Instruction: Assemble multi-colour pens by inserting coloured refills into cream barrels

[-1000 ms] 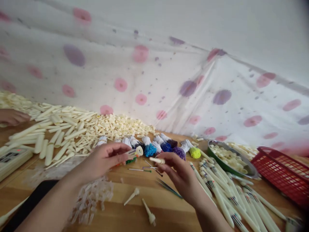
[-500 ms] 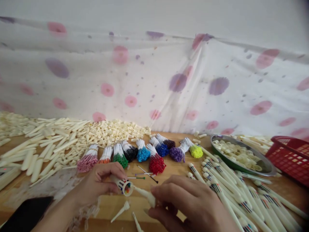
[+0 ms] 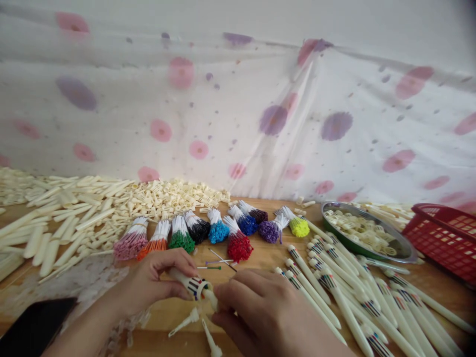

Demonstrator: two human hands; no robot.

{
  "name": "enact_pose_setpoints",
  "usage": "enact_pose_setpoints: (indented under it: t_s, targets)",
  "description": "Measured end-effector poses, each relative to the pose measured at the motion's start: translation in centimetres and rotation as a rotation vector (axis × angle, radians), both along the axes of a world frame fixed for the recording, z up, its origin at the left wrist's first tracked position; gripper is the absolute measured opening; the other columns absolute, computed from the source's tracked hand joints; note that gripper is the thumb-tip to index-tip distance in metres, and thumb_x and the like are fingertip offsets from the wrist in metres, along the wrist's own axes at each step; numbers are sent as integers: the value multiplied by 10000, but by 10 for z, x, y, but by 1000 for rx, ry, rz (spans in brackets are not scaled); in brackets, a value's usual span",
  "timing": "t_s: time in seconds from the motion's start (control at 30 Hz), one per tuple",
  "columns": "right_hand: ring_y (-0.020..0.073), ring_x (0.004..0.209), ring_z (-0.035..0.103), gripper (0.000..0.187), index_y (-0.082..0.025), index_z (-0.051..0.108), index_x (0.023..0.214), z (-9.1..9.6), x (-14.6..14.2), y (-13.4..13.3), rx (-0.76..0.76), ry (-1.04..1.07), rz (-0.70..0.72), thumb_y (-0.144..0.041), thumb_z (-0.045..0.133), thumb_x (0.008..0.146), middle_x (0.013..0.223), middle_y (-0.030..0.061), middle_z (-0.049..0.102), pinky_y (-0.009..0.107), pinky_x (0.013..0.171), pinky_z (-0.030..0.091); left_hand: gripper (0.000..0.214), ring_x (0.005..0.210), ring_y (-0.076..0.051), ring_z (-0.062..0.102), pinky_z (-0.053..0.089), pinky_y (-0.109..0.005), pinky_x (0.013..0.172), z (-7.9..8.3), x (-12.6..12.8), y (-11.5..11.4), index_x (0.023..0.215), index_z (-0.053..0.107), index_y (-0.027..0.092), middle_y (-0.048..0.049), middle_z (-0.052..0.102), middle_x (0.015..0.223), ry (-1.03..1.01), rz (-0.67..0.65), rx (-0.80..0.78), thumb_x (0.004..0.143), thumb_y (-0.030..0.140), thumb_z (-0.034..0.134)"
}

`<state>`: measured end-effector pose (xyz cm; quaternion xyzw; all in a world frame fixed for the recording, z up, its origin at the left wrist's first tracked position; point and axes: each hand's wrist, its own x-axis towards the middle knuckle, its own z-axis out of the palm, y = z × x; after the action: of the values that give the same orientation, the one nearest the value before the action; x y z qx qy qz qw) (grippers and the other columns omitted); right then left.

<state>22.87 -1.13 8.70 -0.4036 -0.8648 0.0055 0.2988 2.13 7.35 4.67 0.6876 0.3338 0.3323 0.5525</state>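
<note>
My left hand (image 3: 158, 277) grips a cream pen barrel (image 3: 194, 287), its slotted end with coloured sliders turned toward my right hand (image 3: 264, 310). Between the right thumb and fingers is a pale plastic pen part (image 3: 211, 299), whose narrow end is inside the barrel's open mouth; how deep it sits is hidden. Below the hands lie two loose pieces, a cream pointed part (image 3: 185, 321) and a second pointed part (image 3: 211, 339). Just beyond are a few loose refills (image 3: 210, 267) and the bundle of red refills (image 3: 239, 245).
Refill bundles in several colours (image 3: 182, 238) line the table behind the hands. Cream pen parts (image 3: 178, 196) are heaped at back left. Multicolour pens (image 3: 340, 297) lie at right, near a metal bowl of rings (image 3: 407, 253) and a red basket (image 3: 442, 238). A dark phone (image 3: 37, 325) lies front left.
My right hand has moved left toward the barrel, pushing the pale part's narrow end farther into its open mouth. The left hand keeps its hold. The view has shifted slightly.
</note>
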Motion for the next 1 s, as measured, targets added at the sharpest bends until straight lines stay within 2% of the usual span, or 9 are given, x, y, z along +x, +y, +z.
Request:
enact_pose_setpoints:
  t_s: [0.17, 0.3, 0.43, 0.53, 0.63, 0.73, 0.8, 0.87, 1.0]
  targets:
    - [130, 548, 557, 37, -194, 545, 813, 0, -2, 4, -156, 106, -14, -187, 573, 837, 650, 3, 619, 226, 460, 372, 177, 747, -182, 633, 484, -268, 703, 2, 2, -6, 674, 726, 223, -3, 704, 757, 65, 57, -27, 545, 103, 746]
    - [117, 564, 556, 117, -206, 492, 751, -1, -1, 14, -251, 211, -50, -204, 549, 854, 670, -10, 607, 204, 492, 383, 167, 802, -207, 643, 498, -279, 720, 3, 3, -7, 710, 724, 220, -17, 715, 774, 72, 113, -44, 563, 141, 730]
    - [133, 584, 526, 167, -199, 466, 731, -4, -2, 23, -143, 105, -110, -201, 453, 897, 685, 14, 569, 221, 513, 362, 177, 843, -207, 649, 498, -278, 740, 6, 4, -9, 816, 713, 236, -8, 730, 840, 112, 139, -87, 640, 221, 702]
    - [145, 582, 498, 224, -203, 442, 708, -9, -2, 28, -36, 47, -134, -211, 369, 920, 662, 21, 540, 243, 525, 338, 244, 915, -197, 627, 473, -270, 785, 7, 6, -13, 975, 689, 257, -10, 714, 983, 184, 90, -51, 738, 298, 646]
    - [129, 554, 461, 256, -210, 389, 681, -16, -2, 33, -79, 102, -126, -221, 320, 927, 634, 1, 504, 235, 522, 320, 249, 765, -162, 615, 466, -240, 681, 6, 8, -19, 979, 673, 237, -4, 689, 862, 281, -6, 14, 838, 387, 534]
    - [110, 522, 414, 273, -215, 342, 665, -22, -1, 38, -198, 183, -109, -254, 300, 932, 605, -24, 449, 219, 506, 299, 337, 535, -112, 544, 398, -190, 484, 3, 11, -25, 844, 634, 199, 30, 600, 656, 291, -82, -97, 875, 468, 432]
    - [102, 505, 378, 297, -215, 322, 650, -25, -1, 42, -278, 263, -105, -292, 286, 935, 584, -36, 408, 214, 497, 286, 357, 471, -89, 485, 343, -172, 433, 1, 14, -29, 761, 590, 195, 54, 537, 589, 289, -54, -118, 875, 484, 414]
    - [95, 490, 331, 334, -215, 304, 626, -29, -3, 46, -369, 362, -116, -345, 278, 933, 557, -46, 360, 215, 478, 261, 314, 520, -101, 498, 365, -176, 476, -2, 17, -31, 729, 571, 204, 57, 524, 592, 318, 60, 4, 858, 467, 457]
    - [90, 466, 258, 404, -219, 281, 586, -47, -8, 56, -563, 564, -179, -461, 284, 909, 501, -62, 278, 222, 434, 197, 175, 627, -168, 580, 411, -236, 578, -5, 22, -35, 831, 596, 239, 18, 621, 685, 479, 253, 363, 837, 388, 506]
